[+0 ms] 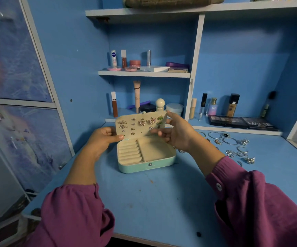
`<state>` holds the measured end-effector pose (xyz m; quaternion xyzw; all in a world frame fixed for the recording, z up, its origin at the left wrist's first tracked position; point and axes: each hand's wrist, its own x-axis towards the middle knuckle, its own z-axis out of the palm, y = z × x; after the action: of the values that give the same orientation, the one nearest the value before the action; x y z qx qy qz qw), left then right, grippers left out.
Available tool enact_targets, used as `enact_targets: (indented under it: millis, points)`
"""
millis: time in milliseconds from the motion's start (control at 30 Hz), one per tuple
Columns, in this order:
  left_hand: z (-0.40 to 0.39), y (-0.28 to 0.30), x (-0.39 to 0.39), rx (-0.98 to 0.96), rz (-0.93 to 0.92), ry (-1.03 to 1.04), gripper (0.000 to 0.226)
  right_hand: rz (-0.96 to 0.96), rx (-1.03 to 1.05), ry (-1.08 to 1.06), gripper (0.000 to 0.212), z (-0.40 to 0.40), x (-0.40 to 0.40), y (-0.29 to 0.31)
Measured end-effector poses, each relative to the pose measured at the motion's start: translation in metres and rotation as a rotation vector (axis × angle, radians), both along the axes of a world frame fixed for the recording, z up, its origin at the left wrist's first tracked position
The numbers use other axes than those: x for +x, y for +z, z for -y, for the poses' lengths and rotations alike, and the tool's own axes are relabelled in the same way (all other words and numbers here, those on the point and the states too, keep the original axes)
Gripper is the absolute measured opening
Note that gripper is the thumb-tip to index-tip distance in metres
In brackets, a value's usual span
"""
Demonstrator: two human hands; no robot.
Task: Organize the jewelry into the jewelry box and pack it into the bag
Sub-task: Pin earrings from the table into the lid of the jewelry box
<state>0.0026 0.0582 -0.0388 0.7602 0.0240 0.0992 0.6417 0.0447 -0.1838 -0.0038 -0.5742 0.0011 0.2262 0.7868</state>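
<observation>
A mint-green jewelry box point(154, 162) lies open on the blue desk, its cream tray showing ring rolls at left and a bare compartment at right. A cream earring panel point(140, 126), studded with several butterfly and stud earrings, stands upright over the box's back edge. My left hand point(103, 138) grips the panel's lower left corner with thumb in front. My right hand point(176, 132) holds the panel's right edge, thumb at the top corner and fingers curled across its front. Loose silver rings and hoops point(233, 147) lie scattered on the desk to the right.
Cosmetics fill the shelves behind the box: tubes, jars and bottles point(144, 102). Two dark eyeshadow palettes point(242, 122) lie on a ledge at back right. A cabinet door with a cartoon print point(15, 68) stands at left. No bag is identifiable in view.
</observation>
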Motion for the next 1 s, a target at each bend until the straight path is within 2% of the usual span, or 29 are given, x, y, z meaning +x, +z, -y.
enact_targets:
  millis: [300, 500, 667, 800, 900, 1000]
  points:
    - [-0.005, 0.0, 0.0, 0.018, -0.018, 0.014, 0.022, -0.004, 0.059, 0.224, 0.046, 0.022, 0.011, -0.007]
    - [-0.006, 0.002, -0.001, 0.089, -0.008, -0.002, 0.029, 0.037, -0.021, 0.328, 0.016, 0.028, 0.015, -0.006]
    - [-0.006, 0.006, 0.0, 0.165, -0.022, 0.029, 0.046, 0.01, -0.062, 0.384, 0.024, 0.032, 0.021, -0.009]
    - [-0.005, 0.008, -0.001, 0.199, -0.001, 0.066, 0.05, 0.033, -0.081, 0.428, 0.025, 0.035, 0.025, -0.012]
    - [0.001, 0.017, -0.002, 0.187, 0.058, 0.123, 0.048, 0.036, -0.078, 0.449, 0.024, 0.036, 0.026, -0.014]
    - [0.025, 0.037, -0.011, 0.155, 0.228, 0.124, 0.034, 0.038, -0.085, 0.458, 0.024, 0.036, 0.027, -0.016]
